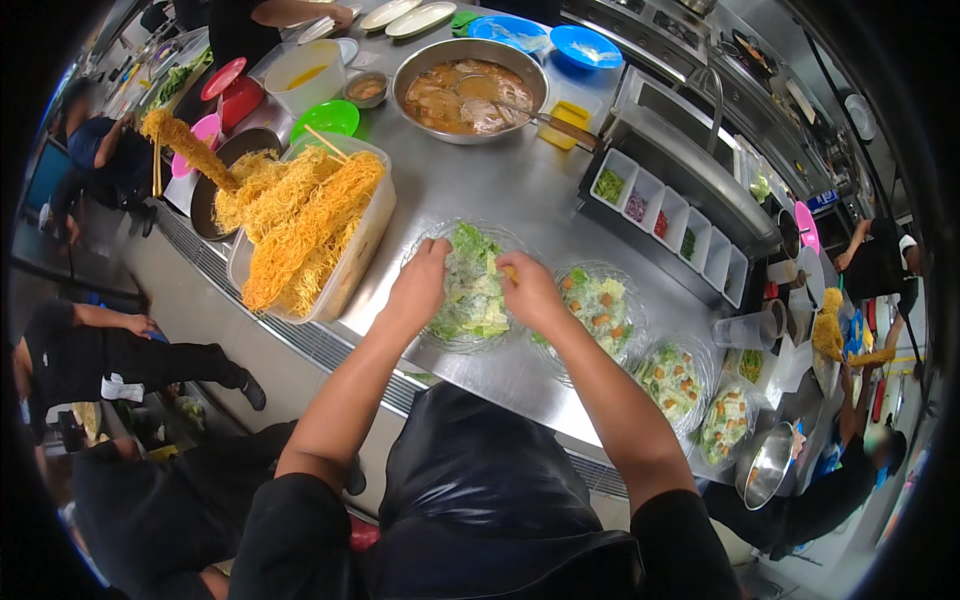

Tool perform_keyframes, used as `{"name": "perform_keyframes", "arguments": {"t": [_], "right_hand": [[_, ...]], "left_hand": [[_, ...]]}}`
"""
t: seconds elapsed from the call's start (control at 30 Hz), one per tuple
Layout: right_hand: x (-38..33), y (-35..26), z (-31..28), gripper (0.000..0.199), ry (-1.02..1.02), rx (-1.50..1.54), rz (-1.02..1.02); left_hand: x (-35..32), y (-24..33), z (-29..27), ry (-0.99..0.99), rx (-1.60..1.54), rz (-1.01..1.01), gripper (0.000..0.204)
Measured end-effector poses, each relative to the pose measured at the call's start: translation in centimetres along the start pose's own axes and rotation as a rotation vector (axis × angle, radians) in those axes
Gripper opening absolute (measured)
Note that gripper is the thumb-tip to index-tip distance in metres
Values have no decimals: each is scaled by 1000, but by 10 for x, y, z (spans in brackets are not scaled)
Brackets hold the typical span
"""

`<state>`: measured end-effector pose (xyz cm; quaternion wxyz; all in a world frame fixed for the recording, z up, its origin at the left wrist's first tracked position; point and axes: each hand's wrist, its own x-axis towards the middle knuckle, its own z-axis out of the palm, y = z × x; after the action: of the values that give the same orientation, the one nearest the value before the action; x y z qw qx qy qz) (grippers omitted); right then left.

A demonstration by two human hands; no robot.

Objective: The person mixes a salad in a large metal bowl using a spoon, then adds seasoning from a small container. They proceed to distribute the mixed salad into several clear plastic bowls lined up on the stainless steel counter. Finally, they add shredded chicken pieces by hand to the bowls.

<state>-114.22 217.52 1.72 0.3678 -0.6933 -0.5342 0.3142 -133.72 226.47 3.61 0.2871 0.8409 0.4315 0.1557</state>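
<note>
A clear glass plate of green salad point(465, 285) sits on the steel counter in front of me, its chopped lettuce dusted with something white and finely grated. My left hand point(422, 285) is over its left side, fingers closed together; what they hold, if anything, is hidden. At the plate's right edge my right hand point(535, 295) is closed, with a small brown piece that looks like a crouton point(511, 273) at its fingertips. To the right stands a second salad plate point(600, 312) topped with brown croutons, followed by a third salad point(672, 382) and a fourth point(727, 425).
Left stands a plastic tub point(350, 270) heaped with fried noodles point(310, 225). A steel bowl of brown soup point(470, 95) with a ladle is at the back. A topping rack point(675, 215) stands back right, a metal bowl point(765, 465) far right. Several people work around.
</note>
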Motion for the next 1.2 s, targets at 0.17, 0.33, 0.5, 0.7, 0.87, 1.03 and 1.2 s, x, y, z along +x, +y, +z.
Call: {"name": "perform_keyframes", "arguments": {"t": [0.17,0.33,0.5,0.7,0.87,1.03,1.2], "right_hand": [[49,5,36,31,12,-295,-371],[65,10,51,41,-64,-362,-451],[54,5,33,48,29,-300,-371],[22,48,30,25,22,-131,-120],[20,37,41,34,-68,-424,-195],[-79,12,-53,32,269,-236,-320],[-247,80,-206,49,827,-219,126]], "left_hand": [[17,-29,18,66,94,176,19],[1,-36,24,138,-33,102,8],[0,-43,21,171,-176,35,14],[9,-79,42,90,-25,135,26],[22,-108,40,122,-104,131,17],[51,-89,42,-24,84,122,20],[19,-89,31,246,-110,150,28]]}}
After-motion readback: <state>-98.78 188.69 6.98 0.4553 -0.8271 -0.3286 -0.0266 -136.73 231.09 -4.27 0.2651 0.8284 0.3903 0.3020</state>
